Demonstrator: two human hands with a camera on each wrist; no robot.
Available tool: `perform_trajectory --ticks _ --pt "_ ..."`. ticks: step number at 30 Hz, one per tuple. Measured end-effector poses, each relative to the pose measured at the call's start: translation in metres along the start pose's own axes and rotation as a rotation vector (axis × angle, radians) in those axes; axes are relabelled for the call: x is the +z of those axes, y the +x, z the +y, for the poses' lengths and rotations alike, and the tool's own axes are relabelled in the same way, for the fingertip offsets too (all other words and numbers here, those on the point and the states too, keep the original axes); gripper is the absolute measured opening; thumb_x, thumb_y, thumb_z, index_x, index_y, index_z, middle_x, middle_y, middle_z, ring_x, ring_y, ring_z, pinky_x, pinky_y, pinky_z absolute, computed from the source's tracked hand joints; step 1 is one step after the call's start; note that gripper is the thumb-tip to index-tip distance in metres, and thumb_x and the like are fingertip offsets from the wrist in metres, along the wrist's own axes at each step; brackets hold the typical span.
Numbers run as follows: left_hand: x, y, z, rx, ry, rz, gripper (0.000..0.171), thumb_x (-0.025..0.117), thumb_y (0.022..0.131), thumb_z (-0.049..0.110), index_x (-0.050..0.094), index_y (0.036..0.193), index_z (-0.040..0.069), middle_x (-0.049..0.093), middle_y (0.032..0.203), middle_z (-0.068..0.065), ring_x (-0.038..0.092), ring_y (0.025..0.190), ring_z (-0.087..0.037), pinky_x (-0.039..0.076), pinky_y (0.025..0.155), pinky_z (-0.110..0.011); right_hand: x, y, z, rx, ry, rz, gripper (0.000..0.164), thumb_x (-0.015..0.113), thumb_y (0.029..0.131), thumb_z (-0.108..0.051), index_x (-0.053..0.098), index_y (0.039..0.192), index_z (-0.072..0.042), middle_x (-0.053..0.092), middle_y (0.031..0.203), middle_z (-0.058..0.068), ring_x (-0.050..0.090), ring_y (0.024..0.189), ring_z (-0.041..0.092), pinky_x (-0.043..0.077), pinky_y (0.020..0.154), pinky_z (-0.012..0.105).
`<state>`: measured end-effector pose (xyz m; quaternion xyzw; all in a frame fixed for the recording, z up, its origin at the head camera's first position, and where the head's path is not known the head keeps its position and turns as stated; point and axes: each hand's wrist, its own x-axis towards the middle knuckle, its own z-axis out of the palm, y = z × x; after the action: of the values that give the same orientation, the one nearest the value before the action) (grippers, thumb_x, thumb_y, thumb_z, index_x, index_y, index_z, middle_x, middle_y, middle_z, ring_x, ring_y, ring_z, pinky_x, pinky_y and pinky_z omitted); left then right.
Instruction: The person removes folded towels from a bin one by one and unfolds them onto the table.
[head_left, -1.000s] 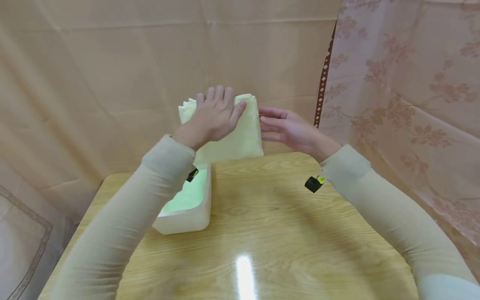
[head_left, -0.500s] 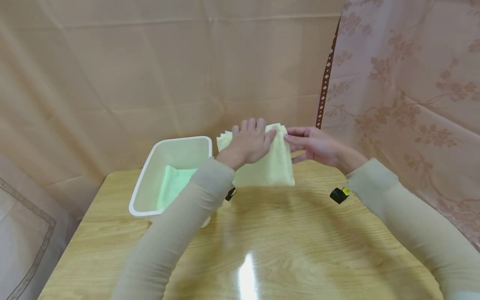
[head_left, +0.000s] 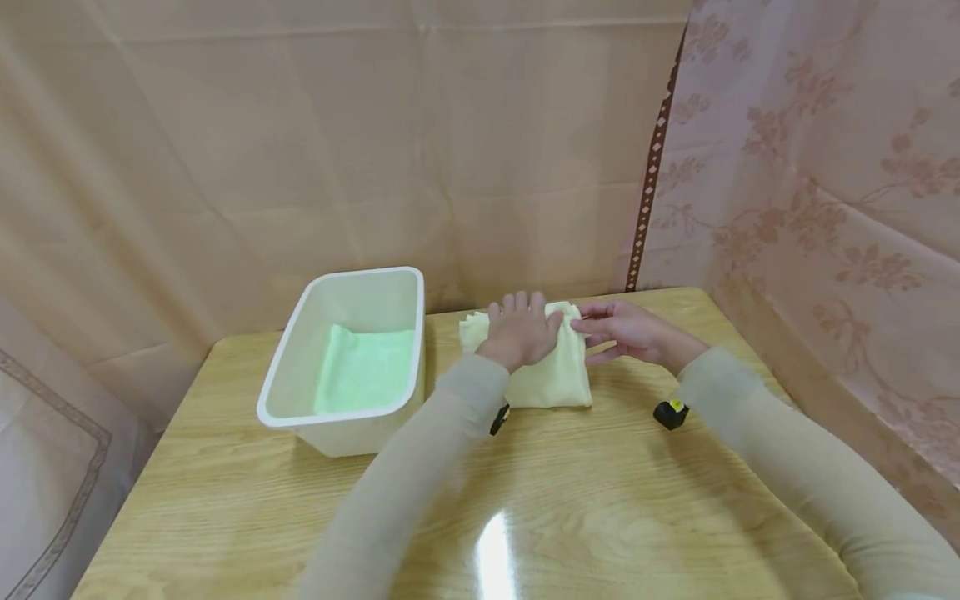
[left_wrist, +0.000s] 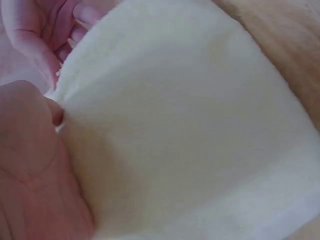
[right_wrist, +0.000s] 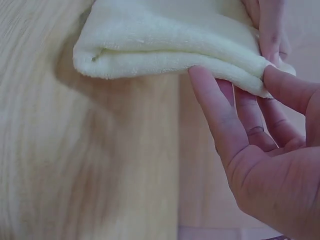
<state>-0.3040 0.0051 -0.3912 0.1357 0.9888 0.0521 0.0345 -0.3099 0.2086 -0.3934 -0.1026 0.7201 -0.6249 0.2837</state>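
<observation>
Placing the folded towel [head_left: 551,382] on the far side of the table [head_left: 600,492], right of the tub [head_left: 360,433], seems my step: my left hand [head_left: 521,333] grips its far edge, my right hand [head_left: 628,328] pinches its right end; next likely calls for an even release

Bench [head_left: 195,492], wood-grain top, lower half; beige drape [head_left: 285,158], upper left; floral pink drape [head_left: 817,158], right; light glare [head_left: 495,558], lower centre.

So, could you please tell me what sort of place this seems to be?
Probably a makeshift, curtained-off tabletop work corner: plain beige fabric hangs behind a wood-grain table, and floral pink fabric hangs to its right.
</observation>
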Motion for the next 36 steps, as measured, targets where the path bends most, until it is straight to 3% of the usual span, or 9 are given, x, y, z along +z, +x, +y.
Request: perform_trajectory --ticks 8,12,17,27,31,36 --pt "0.034 0.011 -0.003 0.067 0.033 0.097 0.049 0.019 0.108 0.052 0.045 0.129 0.015 0.047 0.119 -0.006 0.044 0.112 -0.025 0.035 0.096 -0.044 -0.007 0.018 0.025 0.038 0.031 0.074 0.046 0.058 0.105 -0.020 0.044 0.143 0.003 0.062 0.123 0.012 0.061 0.116 0.036 0.053 0.095 0.052" --pt "0.041 0.016 -0.010 0.079 0.061 0.158 0.043 0.027 0.109 0.049 0.045 0.128 0.015 0.047 0.114 -0.004 0.044 0.105 -0.023 0.035 0.090 -0.040 -0.008 0.030 0.030 0.040 0.074 0.099 0.047 0.056 0.106 -0.023 0.042 0.144 0.002 0.061 0.123 0.008 0.057 0.119 0.036 0.054 0.095 0.047" --pt "0.048 0.025 -0.020 0.137 0.066 0.205 0.042 0.032 0.109 0.044 0.042 0.138 0.017 0.045 0.113 -0.004 0.042 0.106 -0.024 0.033 0.089 -0.042 -0.010 0.042 0.031 0.061 0.075 0.144 0.051 0.055 0.107 -0.023 0.039 0.148 0.002 0.060 0.120 0.006 0.057 0.116 0.032 0.053 0.096 0.045" --pt "0.058 0.026 -0.033 0.152 0.104 0.153 0.048 0.040 0.108 0.041 0.034 0.150 0.022 0.045 0.131 -0.006 0.042 0.121 -0.026 0.031 0.101 -0.047 -0.012 0.056 0.042 0.068 0.069 0.145 0.050 0.052 0.108 -0.020 0.038 0.150 0.003 0.064 0.119 0.009 0.066 0.107 0.028 0.056 0.092 0.044" --pt "0.060 0.030 -0.037 0.151 0.117 0.121 0.051 0.049 0.105 0.027 0.032 0.154 0.022 0.046 0.140 -0.006 0.044 0.130 -0.027 0.032 0.106 -0.049 -0.012 0.062 0.044 0.082 0.085 0.147 0.054 0.050 0.109 -0.018 0.032 0.154 0.004 0.057 0.127 0.014 0.065 0.106 0.026 0.056 0.091 0.041" --pt "0.062 0.034 -0.042 0.131 0.114 0.053 0.050 0.044 0.107 0.016 0.033 0.156 0.019 0.049 0.148 -0.007 0.044 0.138 -0.028 0.032 0.113 -0.050 -0.013 0.068 0.046 0.090 0.078 0.226 0.055 0.054 0.106 -0.015 0.034 0.153 0.004 0.062 0.120 0.010 0.066 0.100 0.020 0.056 0.089 0.037"
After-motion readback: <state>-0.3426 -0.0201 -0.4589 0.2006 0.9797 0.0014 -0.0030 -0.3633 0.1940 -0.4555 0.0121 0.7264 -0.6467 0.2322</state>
